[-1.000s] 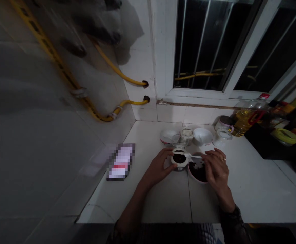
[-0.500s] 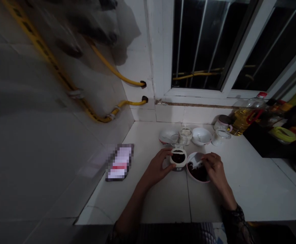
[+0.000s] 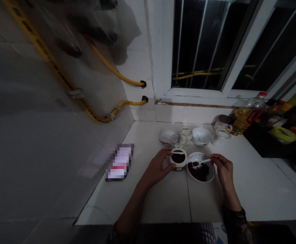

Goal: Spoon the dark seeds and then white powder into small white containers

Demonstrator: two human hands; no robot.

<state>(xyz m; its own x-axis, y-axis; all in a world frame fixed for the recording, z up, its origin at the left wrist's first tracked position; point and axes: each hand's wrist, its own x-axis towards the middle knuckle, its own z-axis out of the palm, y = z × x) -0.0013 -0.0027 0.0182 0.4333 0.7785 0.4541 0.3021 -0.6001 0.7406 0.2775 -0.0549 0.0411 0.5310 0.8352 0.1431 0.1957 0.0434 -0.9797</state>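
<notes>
My left hand grips a small white-rimmed jar from its left side, thumb in front and fingers behind. Dark contents fill the jar, and its clear lid is tipped back. Pinched by the handle in my right hand is a small white spoon. The spoon's bowl, with some dark stuff in it, is over the left part of a pink-rimmed white bowl. That bowl stands just right of the jar and holds dark, crumbly material.
Behind are a shallow dish, another lidded jar, a white bowl and a clear-lidded container. An oil bottle stands at the back right beside a black rack. A blurred-out flat object lies at left.
My right hand has shifted right and turned, drawing the spoon's handle toward the bowl's right rim. The spoon now shows clearly. My left hand and the jar stay in place.
</notes>
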